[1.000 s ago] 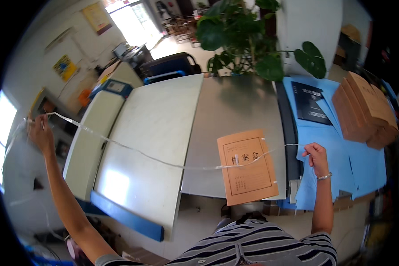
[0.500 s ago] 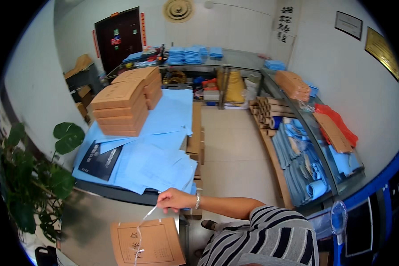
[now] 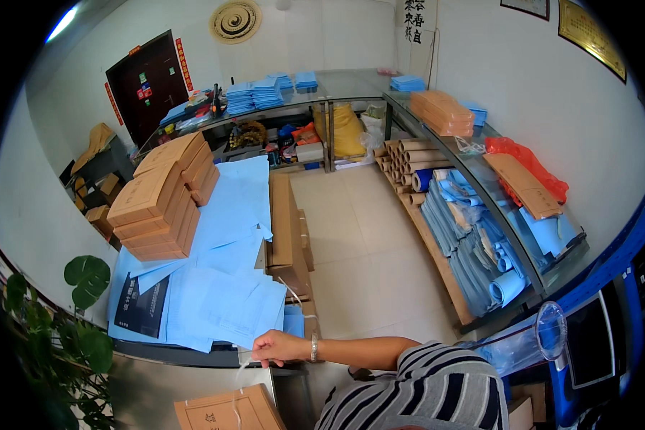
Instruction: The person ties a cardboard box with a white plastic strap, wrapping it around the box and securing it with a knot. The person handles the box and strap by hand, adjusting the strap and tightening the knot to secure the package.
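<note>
My right hand [image 3: 281, 349], a bracelet at the wrist, reaches in from the right with its fingers pinched on a white string [image 3: 241, 374]. The string runs down to a brown cardboard file box [image 3: 222, 411] with dark print, lying on a grey surface at the lower edge; the box is partly cut off by the frame. Another thin pale strand shows just above the hand. Beyond the fingers lies a pile of light blue sheets [image 3: 229, 301] on a table. My left hand is out of view.
Stacked brown boxes [image 3: 150, 193] and a dark booklet [image 3: 142, 307] rest on the blue sheets. A plant [image 3: 86, 337] stands at the left. At right, a glass-topped counter [image 3: 444, 147] holds brown packs, with cardboard tubes [image 3: 416, 156] and blue rolls below. A dark screen [image 3: 591, 344] is near.
The view has shifted, so the room sits further left and the file box lower, more cut off. My right hand still pinches the string, now lower in the picture.
</note>
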`<state>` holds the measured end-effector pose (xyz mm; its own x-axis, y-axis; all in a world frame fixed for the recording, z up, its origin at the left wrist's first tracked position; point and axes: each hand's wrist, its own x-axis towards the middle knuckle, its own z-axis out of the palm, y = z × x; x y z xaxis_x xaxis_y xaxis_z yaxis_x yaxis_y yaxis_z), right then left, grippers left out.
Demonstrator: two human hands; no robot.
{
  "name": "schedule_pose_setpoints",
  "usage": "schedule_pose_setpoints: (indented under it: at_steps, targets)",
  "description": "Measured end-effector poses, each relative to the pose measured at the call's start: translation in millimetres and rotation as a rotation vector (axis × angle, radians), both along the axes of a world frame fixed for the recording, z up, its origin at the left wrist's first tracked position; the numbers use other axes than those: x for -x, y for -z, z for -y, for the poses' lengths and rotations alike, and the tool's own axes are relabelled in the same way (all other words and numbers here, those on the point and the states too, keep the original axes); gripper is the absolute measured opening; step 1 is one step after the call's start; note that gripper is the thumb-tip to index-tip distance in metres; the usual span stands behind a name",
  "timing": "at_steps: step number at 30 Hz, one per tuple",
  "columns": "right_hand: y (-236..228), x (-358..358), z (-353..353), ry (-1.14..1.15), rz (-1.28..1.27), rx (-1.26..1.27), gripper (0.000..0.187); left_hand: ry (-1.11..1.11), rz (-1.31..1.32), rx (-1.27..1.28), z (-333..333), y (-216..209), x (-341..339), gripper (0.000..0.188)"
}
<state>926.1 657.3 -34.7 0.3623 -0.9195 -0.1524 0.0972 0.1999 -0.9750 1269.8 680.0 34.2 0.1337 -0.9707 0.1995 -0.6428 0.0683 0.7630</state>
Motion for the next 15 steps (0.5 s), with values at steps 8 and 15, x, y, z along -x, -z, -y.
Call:
schedule_pose_setpoints:
  at_steps: [8,15]
  targets:
    - [2,29,12,-0.113,-0.051,-0.052,0.025,-0.042,-0.079,-0.078,-2,3,21,0.024]
    - [-17,-26,5,-0.520,-0.030,0.087,0.026,0.103,-0.297,-0.186,-21,24,71,0.023]
